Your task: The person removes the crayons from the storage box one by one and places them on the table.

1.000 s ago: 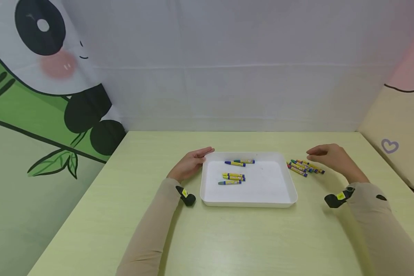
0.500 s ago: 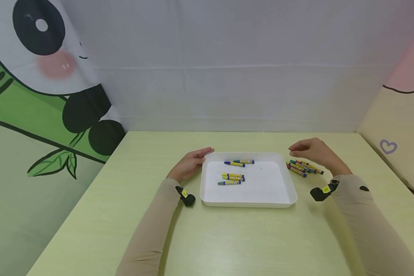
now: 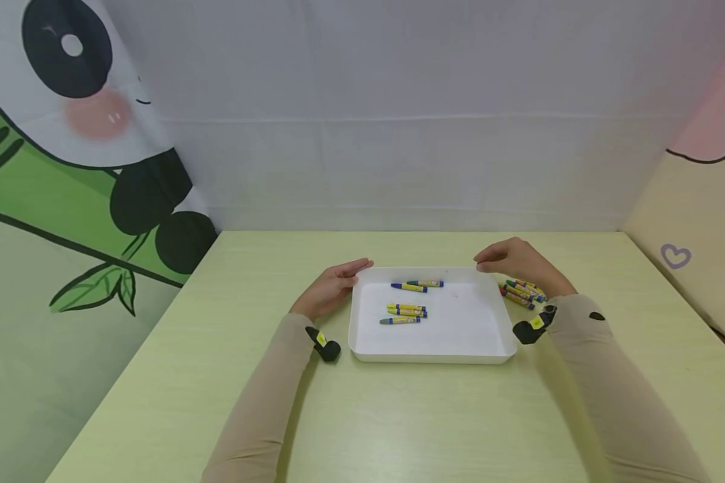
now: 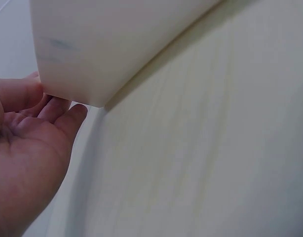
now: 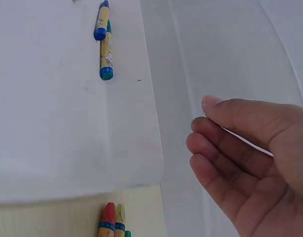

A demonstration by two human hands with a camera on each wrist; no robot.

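Observation:
A shallow white tray (image 3: pixel 459 322) sits on the table with several yellow-wrapped crayons in it. A blue crayon (image 3: pixel 408 287) and a dark green crayon (image 3: pixel 425 284) lie near its far wall. Two yellow crayons (image 3: pixel 407 312) and a grey-green crayon (image 3: pixel 400 320) lie lower. My left hand (image 3: pixel 328 290) holds the tray's far left corner, thumb and fingers at its edge in the left wrist view. My right hand (image 3: pixel 522 265) hovers by the far right corner. In the right wrist view its fingers (image 5: pixel 215 173) are loosely bent, with nothing between them.
Several more crayons (image 3: pixel 517 299) lie in a bunch on the table just right of the tray, partly hidden under the right hand. A pale curtain (image 3: pixel 399 168) hangs behind the table's far edge. Printed cartoon panels stand at both sides.
My right hand has moved left, from above the bunch of crayons on the table to the tray's far right corner. The left hand, tray and crayons have stayed in place.

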